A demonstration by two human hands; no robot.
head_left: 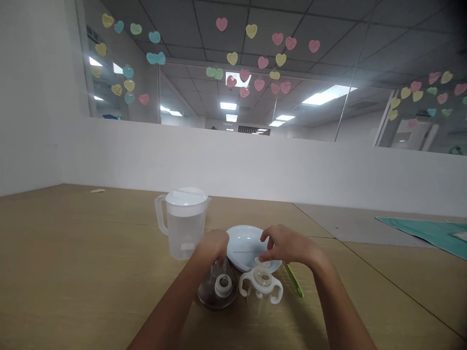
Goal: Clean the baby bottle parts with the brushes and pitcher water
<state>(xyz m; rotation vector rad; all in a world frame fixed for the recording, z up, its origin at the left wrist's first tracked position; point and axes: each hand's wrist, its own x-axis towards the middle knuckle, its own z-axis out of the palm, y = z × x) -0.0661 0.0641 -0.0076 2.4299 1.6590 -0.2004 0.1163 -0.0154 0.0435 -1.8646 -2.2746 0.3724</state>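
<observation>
Though near a translucent two-handled bottle (261, 286), right hand (286, 243) empty, grip half-parted (left hand (216, 244): grip unclear).

Nothing can be read for certain. Faint marks show on some heart notes (285, 87) stuck to the glass (204, 109), too small to make out. The jug (186, 226) has a pale patch (188, 246) low on its front, too blurred for any lettering.

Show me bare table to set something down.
Open tabletop lies left of the pitcher, and right of the right forearm, nearer than the teal cloth. Crowded: the middle, with left hand, right hand, white dish, handled bottle, green utensil.
</observation>
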